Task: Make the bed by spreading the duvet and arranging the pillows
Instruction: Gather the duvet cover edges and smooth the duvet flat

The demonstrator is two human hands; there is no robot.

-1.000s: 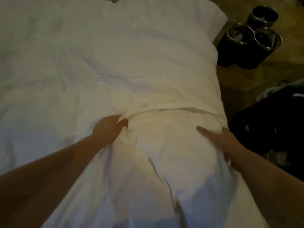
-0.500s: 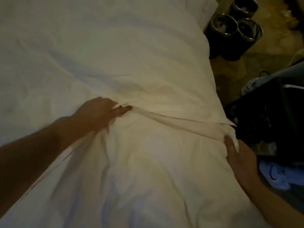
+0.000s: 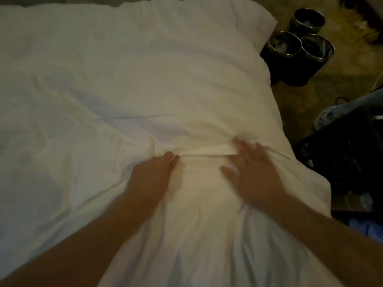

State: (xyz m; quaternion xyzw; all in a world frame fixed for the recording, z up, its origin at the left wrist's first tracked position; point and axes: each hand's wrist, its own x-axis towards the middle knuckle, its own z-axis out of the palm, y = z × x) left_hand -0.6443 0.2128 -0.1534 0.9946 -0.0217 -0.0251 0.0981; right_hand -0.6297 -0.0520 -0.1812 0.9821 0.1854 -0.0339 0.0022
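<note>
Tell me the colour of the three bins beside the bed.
Black with shiny silver rims, the three bins show in the head view, top right.

The duvet (image 3: pixel 145 79) is plain white, shading to warm cream along its folded band. Three bins (image 3: pixel 298 52) beside the bed are black with silvery rims. The floor (image 3: pixel 352 65) is mottled olive-brown. A bag (image 3: pixel 342 162) is black, beside blue cloth (image 3: pixel 369 228).

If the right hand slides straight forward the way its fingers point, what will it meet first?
The right hand lies flat on the white duvet, fingers pointing up the bed. First it would likely meet the folded edge at its fingertips, then only more duvet. Motion blur leaves this uncertain.
</note>
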